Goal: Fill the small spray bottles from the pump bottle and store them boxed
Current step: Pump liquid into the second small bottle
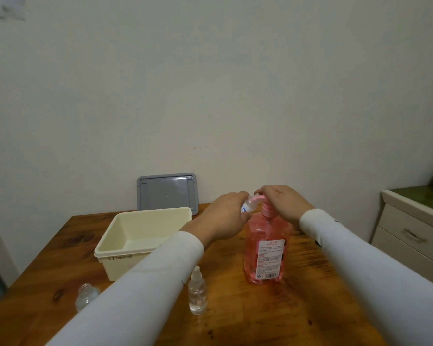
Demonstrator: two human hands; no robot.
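A pink pump bottle (265, 253) stands upright on the wooden table (235, 325). My right hand (283, 203) rests on its pump head, fingers curled over the top. My left hand (225, 216) holds a small clear spray bottle (248, 205) tilted with its mouth against the pump's nozzle. A capped small spray bottle (197, 293) stands upright near the front. An uncapped small clear bottle (86, 295) stands at the front left, partly behind my left sleeve. A cream box (125, 248) sits open and empty at the left.
A grey lid (166, 193) leans against the wall behind the cream box. A cabinet with drawers (415, 228) stands to the right of the table. The wall runs close behind the table's far edge.
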